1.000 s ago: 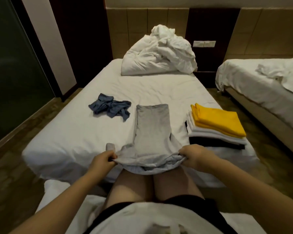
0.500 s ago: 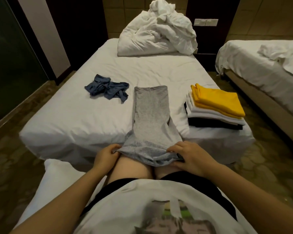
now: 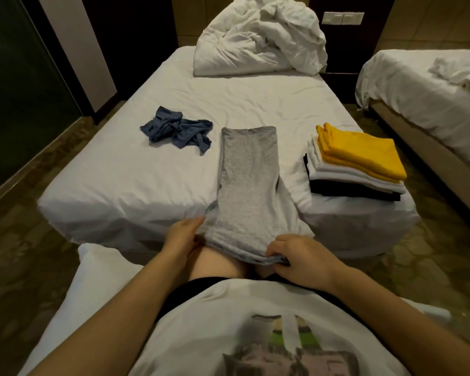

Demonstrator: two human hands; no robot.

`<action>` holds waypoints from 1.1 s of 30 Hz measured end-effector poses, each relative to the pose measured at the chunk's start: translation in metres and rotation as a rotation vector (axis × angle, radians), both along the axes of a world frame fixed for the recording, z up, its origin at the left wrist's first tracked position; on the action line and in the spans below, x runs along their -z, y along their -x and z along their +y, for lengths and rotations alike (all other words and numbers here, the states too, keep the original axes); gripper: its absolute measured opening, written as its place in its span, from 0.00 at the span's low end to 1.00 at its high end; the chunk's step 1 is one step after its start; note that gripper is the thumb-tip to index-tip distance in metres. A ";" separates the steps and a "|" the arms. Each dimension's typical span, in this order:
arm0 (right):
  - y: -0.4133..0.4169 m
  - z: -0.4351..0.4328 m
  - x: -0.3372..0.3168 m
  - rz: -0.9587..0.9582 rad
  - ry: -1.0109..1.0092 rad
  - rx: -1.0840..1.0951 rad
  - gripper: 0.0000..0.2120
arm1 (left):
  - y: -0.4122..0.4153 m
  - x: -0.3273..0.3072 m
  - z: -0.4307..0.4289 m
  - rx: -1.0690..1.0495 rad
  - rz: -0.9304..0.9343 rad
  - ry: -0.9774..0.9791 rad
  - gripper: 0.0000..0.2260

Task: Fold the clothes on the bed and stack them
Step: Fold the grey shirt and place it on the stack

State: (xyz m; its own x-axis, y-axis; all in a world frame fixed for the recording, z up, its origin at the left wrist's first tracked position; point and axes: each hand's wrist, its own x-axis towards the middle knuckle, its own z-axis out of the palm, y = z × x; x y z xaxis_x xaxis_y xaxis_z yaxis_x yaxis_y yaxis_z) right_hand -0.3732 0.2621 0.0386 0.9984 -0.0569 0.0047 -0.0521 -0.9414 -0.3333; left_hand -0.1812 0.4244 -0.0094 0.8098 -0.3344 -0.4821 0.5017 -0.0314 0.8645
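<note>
A grey garment (image 3: pixel 248 183), folded into a long strip, lies on the white bed (image 3: pixel 136 175) with its near end hanging over the bed's edge onto my knees. My right hand (image 3: pixel 296 257) pinches the near hem at its right corner. My left hand (image 3: pixel 183 236) lies against the garment's left edge with fingers fairly straight. A crumpled blue garment (image 3: pixel 177 130) sits on the bed to the left. On the bed's right corner stands a stack of folded clothes (image 3: pixel 356 164), yellow on top, white and black below.
A heap of white bedding (image 3: pixel 258 39) fills the head of the bed. A second bed (image 3: pixel 423 96) stands to the right across a narrow floor gap. A white pillow (image 3: pixel 98 278) lies under my left arm. Dark wall panels and glass are on the left.
Both hands lowered the grey garment's near end onto my knees. The left hand's grip loosened and its fingers straightened along the edge. The camera tilted down.
</note>
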 end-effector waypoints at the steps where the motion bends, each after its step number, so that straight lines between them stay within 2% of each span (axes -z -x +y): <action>1: 0.000 0.001 0.000 0.007 0.005 0.003 0.09 | 0.000 0.001 -0.005 0.051 -0.055 -0.057 0.10; 3: 0.001 0.002 0.000 0.009 0.004 0.019 0.08 | 0.001 0.001 -0.009 0.169 -0.266 -0.368 0.27; 4: 0.002 0.002 0.001 -0.002 0.001 0.027 0.08 | 0.003 0.001 -0.011 0.214 -0.413 -0.547 0.32; 5: 0.003 0.001 0.003 -0.017 -0.002 0.031 0.08 | 0.007 -0.001 -0.012 0.234 -0.569 -0.634 0.33; 6: 0.003 0.001 0.004 -0.034 -0.006 0.032 0.08 | 0.014 -0.005 -0.013 0.267 -0.736 -0.610 0.32; 8: 0.005 0.001 0.006 -0.044 -0.017 0.033 0.08 | 0.021 -0.006 -0.013 0.474 -1.020 -0.488 0.31; 10: 0.006 0.001 0.007 -0.050 -0.020 0.035 0.08 | 0.024 -0.007 -0.012 0.725 -1.167 -0.548 0.32; 12: 0.007 0.001 0.008 -0.062 -0.021 0.033 0.08 | 0.019 -0.009 -0.011 0.846 -1.212 -0.640 0.31; 19: 0.009 0.003 0.005 -0.078 -0.036 0.037 0.08 | 0.008 -0.003 -0.003 1.029 -1.249 -0.559 0.30; 21: 0.009 0.004 0.005 -0.066 -0.042 0.042 0.08 | 0.002 -0.006 -0.005 1.141 -1.330 -0.640 0.30; 24: 0.009 0.005 0.005 -0.059 -0.040 0.045 0.08 | -0.001 -0.019 -0.020 1.418 -1.518 -0.823 0.34; 28: 0.010 0.005 0.004 -0.042 -0.023 0.036 0.09 | 0.002 -0.031 -0.045 1.727 -1.528 -1.011 0.35; 30: 0.010 0.006 0.003 -0.030 -0.028 0.031 0.09 | 0.003 -0.033 -0.054 1.747 -1.490 -0.994 0.35; 33: 0.008 0.003 -0.002 0.062 -0.086 0.050 0.11 | 0.003 -0.029 -0.053 1.636 -1.360 -0.917 0.33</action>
State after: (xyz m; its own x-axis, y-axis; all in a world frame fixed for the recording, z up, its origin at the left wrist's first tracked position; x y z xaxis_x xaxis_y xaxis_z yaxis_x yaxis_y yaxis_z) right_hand -0.3809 0.2653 0.0409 0.9925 -0.1043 -0.0644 -0.1216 -0.9049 -0.4078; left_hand -0.1837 0.3709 0.0196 0.0545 -0.8978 -0.4370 -0.9909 -0.1026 0.0872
